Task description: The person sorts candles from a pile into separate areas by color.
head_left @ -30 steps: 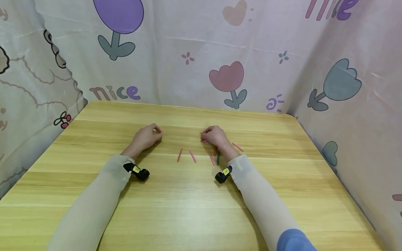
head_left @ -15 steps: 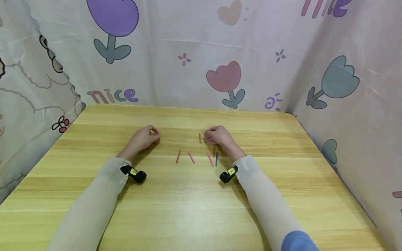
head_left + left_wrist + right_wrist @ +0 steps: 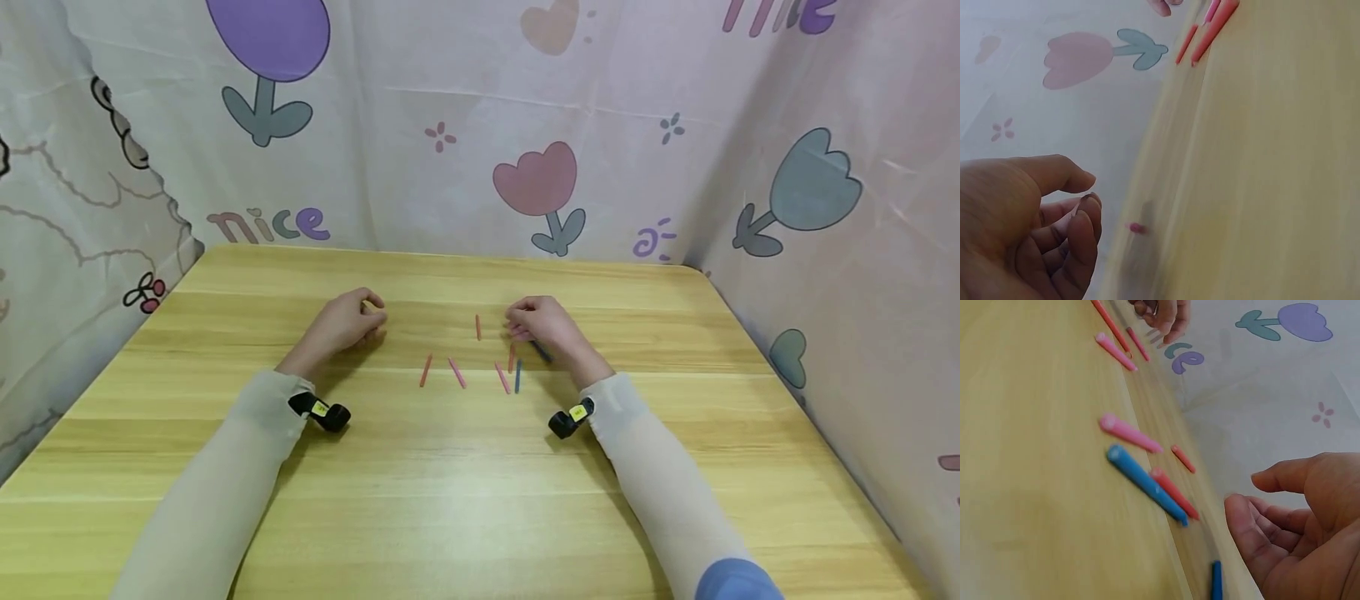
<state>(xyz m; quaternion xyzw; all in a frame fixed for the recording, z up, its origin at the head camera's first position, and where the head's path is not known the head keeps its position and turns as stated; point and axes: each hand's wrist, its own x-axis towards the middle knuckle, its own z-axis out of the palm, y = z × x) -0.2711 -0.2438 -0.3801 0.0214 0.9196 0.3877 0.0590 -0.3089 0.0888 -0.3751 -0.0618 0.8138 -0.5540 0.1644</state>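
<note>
My left hand (image 3: 345, 321) hovers over the far left of the table, fingers loosely curled; in the left wrist view nothing lies between thumb and forefinger. Beside it is a pink crayon (image 3: 1137, 228), hidden by the hand in the head view. On the right, my right hand (image 3: 547, 323) has a gap between thumb and fingers and holds nothing. Just below it lies a dark blue crayon (image 3: 540, 352), partly covered. Left of the right hand rests a red crayon (image 3: 477, 327). Nearer are another red crayon (image 3: 512, 358), a pink crayon (image 3: 502, 377) and a blue crayon (image 3: 517, 377).
Between the hands, nearer the body, lie an orange-red crayon (image 3: 426, 371) and a slanted pink crayon (image 3: 457, 372). The wooden table (image 3: 420, 500) ends at a printed cloth (image 3: 450, 192) behind. Small black cameras sit on both wrists.
My right hand has let go of the red crayon, which stays on the table, and moved right. The dark blue crayon shows beneath that hand now. My left hand has barely moved.
</note>
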